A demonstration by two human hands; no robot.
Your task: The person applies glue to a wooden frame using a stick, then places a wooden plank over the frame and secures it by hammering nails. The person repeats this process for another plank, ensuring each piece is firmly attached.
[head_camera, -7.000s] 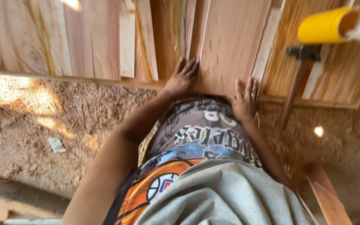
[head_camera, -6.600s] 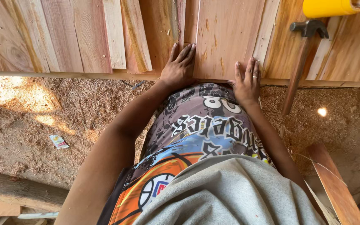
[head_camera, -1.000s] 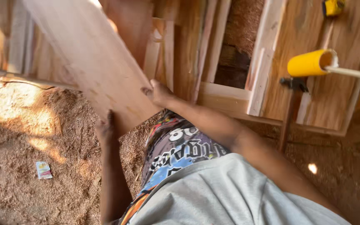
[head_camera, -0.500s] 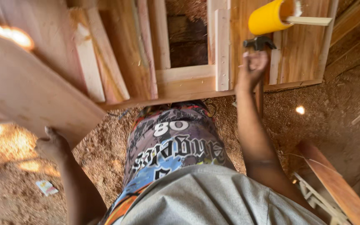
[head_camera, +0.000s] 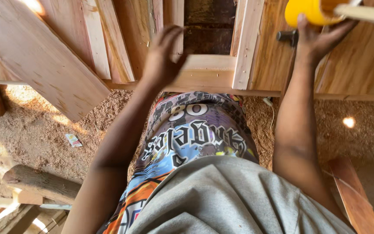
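My right hand is closed around a hammer just below its dark metal head, at the top right of the wooden bench. A yellow cylinder on a pale wooden stick lies right above that hand. My left hand hovers with spread fingers over a pale wooden frame rail and holds nothing. A wide pale plank lies slanted at the left, its corner hanging past the bench edge.
A dark gap opens between the frame's upright slats. Sawdust covers the ground, with a small wrapper on it. A log lies lower left, and a reddish plank leans lower right.
My left hand has let go of the wide plank, which now rests at the left, and moved to the frame. My right hand has closed on the hammer.
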